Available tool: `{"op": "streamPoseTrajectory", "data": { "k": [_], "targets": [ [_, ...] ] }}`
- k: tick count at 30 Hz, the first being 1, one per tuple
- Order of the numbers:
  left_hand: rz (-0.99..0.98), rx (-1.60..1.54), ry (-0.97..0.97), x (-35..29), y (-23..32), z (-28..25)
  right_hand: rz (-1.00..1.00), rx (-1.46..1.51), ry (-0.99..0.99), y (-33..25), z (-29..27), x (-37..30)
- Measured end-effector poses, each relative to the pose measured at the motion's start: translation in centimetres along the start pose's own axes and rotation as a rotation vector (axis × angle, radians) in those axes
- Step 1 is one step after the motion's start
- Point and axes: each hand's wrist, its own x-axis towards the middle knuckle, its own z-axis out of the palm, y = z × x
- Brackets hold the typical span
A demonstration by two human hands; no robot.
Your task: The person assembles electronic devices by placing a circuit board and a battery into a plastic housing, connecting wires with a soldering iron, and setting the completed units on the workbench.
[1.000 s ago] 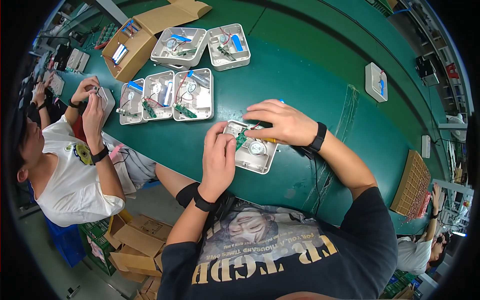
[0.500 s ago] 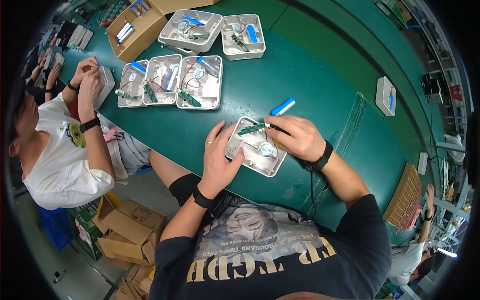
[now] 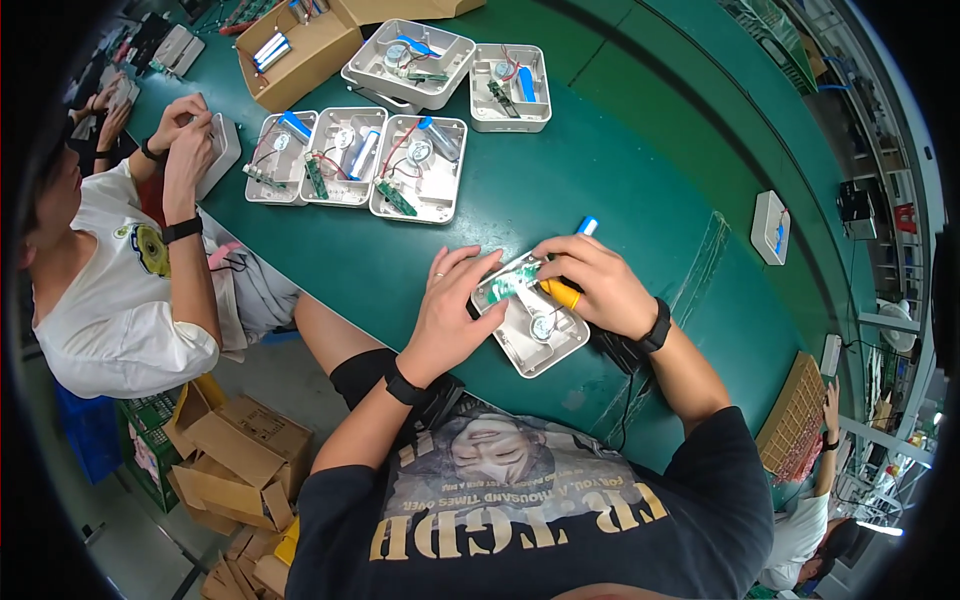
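Observation:
A light grey plastic housing [image 3: 515,352] sits on the green table in front of me, a round silver speaker [image 3: 542,328] inside it. Across its far end lies a green circuit board [image 3: 508,284], bright with glare. My left hand [image 3: 458,308] grips the housing's left side, thumb reaching in beside the board. My right hand [image 3: 608,290] is closed, fingertips pinched at the board's right end. A yellow tool end [image 3: 560,293] pokes out below those fingers; whether the hand holds it is hidden. Just beyond the right hand lies a blue cylindrical battery [image 3: 588,226], partly covered.
Several similar housings [image 3: 418,170] with boards and batteries stand at the back left, near a cardboard box [image 3: 300,60] of batteries. Another housing [image 3: 770,228] is far right. A black cable [image 3: 628,400] runs by my right wrist. A co-worker [image 3: 130,270] sits to my left.
The board has turned its face upward and sits lower over the housing. My left hand has moved closer to it. More of the yellow tool end shows; the view has shifted slightly.

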Motion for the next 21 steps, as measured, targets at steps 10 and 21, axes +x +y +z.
{"op": "streamPoseTrajectory", "data": {
  "k": [10, 21],
  "targets": [
    [-0.063, -0.125, 0.028, -0.7, -0.5, -0.7, -0.100, -0.163, -0.138, -1.2, 0.1, 2.4],
    [0.124, 0.045, 0.050, -0.7, 0.0, -1.0, -0.021, -0.239, -0.187, -1.7, 0.8, 2.3]
  ]
}}
